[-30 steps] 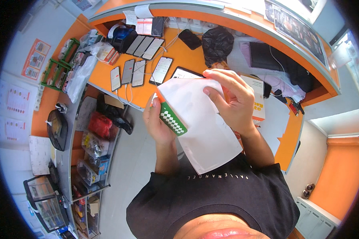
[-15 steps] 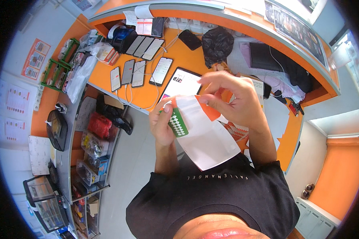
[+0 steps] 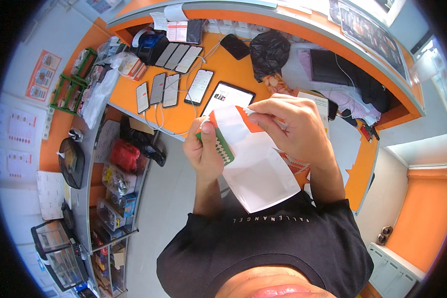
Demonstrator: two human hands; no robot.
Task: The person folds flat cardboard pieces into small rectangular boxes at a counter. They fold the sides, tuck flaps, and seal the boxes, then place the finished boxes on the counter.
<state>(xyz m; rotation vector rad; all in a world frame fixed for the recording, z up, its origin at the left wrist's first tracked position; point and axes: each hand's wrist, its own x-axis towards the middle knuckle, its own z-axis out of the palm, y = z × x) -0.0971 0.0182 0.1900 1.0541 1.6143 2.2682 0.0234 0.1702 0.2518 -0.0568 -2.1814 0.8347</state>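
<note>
Before my chest I hold a cardboard food box (image 3: 263,174), open, with a white inside and green and orange printed outer faces. My left hand (image 3: 204,149) pinches its left upper edge, thumb over the green patterned side. At the orange flap by the right upper edge, the fingers of my right hand (image 3: 288,124) are closed on the card. Just beyond the box a tablet (image 3: 228,97) with a lit white screen lies on the orange desk (image 3: 126,97), partly covered by the box. Behind my right wrist, a patterned orange and white piece (image 3: 295,164) is partly hidden.
Several phones (image 3: 199,87) with charging cables lie on the desk's left. Behind the tablet are a dark phone (image 3: 235,46) and a black plastic bag (image 3: 269,52). A shelf rack (image 3: 116,208) with bags and bins stands to the left. Dark cloth (image 3: 367,79) fills the right shelf.
My right hand has come down from above the box and now grips its orange flap. The left hand has shifted slightly, and the box's upper edge stands more raised.
</note>
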